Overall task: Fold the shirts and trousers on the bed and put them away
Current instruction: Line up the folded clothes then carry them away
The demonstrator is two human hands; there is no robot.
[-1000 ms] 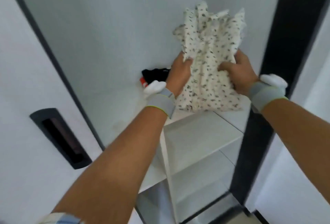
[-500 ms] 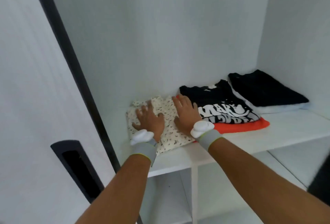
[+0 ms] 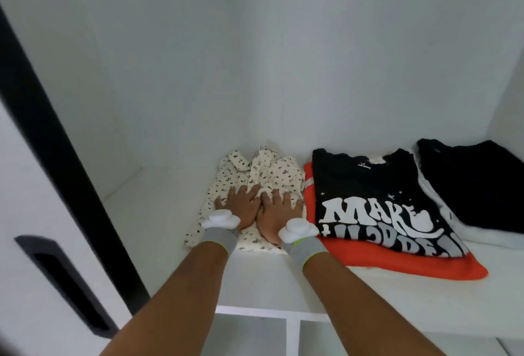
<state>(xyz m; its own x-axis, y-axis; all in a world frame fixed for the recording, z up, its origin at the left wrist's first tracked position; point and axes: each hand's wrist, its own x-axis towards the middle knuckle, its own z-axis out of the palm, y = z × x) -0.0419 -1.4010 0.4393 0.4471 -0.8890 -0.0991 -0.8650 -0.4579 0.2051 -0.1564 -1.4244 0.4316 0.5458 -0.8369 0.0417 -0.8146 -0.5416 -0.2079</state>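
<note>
Since the earlier frame both hands have slid the patterned shirt (image 3: pixel 256 177) deeper onto the white shelf (image 3: pixel 255 279). In the head view, the left hand (image 3: pixel 241 208) and right hand (image 3: pixel 279 213) lie flat on it, fingers spread, beside the black printed shirt (image 3: pixel 377 199) on an orange garment (image 3: pixel 397 259).

Both hands lie flat, side by side, on a folded cream patterned shirt (image 3: pixel 255 177) on a white shelf (image 3: pixel 255 282): left hand (image 3: pixel 241 208), right hand (image 3: pixel 276 213). Just beside it, a black printed shirt (image 3: pixel 377 199) lies on an orange one (image 3: pixel 425 263), near a black garment (image 3: pixel 476 179).
</note>
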